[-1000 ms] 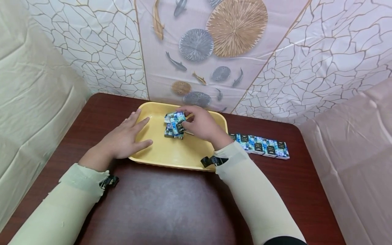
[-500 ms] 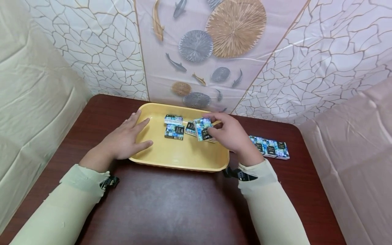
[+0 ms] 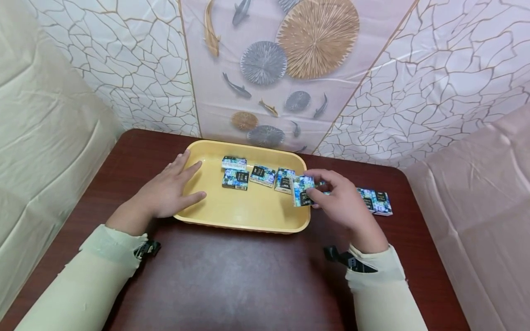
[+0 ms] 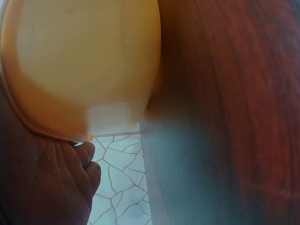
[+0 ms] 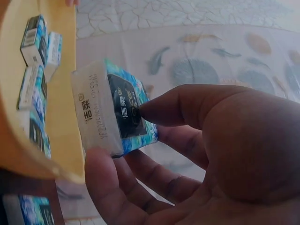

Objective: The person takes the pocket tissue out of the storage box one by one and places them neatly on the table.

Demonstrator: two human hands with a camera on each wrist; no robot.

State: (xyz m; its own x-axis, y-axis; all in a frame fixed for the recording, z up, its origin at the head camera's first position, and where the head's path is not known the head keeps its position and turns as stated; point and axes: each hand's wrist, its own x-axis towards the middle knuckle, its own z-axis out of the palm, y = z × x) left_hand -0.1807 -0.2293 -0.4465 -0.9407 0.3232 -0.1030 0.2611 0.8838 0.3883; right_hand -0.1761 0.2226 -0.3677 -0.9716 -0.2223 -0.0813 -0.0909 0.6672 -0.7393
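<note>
My right hand (image 3: 345, 202) pinches a small blue-and-green tissue pack (image 3: 301, 187) with a black label, over the right rim of the yellow tray (image 3: 236, 214). In the right wrist view the thumb lies on the labelled face of the held pack (image 5: 126, 105) and fingers curl round its other sides. Several similar tissue packs (image 3: 235, 179) lie in the tray, two overlapping at left and others spread toward the right. At the tray's left rim rests my left hand (image 3: 163, 193), fingers spread, the thumb reaching over the inside. The left wrist view shows its palm (image 4: 47, 183) against the tray's rim.
More tissue packs (image 3: 382, 203) lie in a row on the dark red table (image 3: 232, 276) right of the tray, partly hidden behind my right hand. A patterned cloth wall (image 3: 149, 69) rises behind the table, with plain cloth at both sides.
My right hand has moved right, from the middle of the tray to its right rim, carrying the tissue pack and uncovering packs in the tray. My left hand stays put.
</note>
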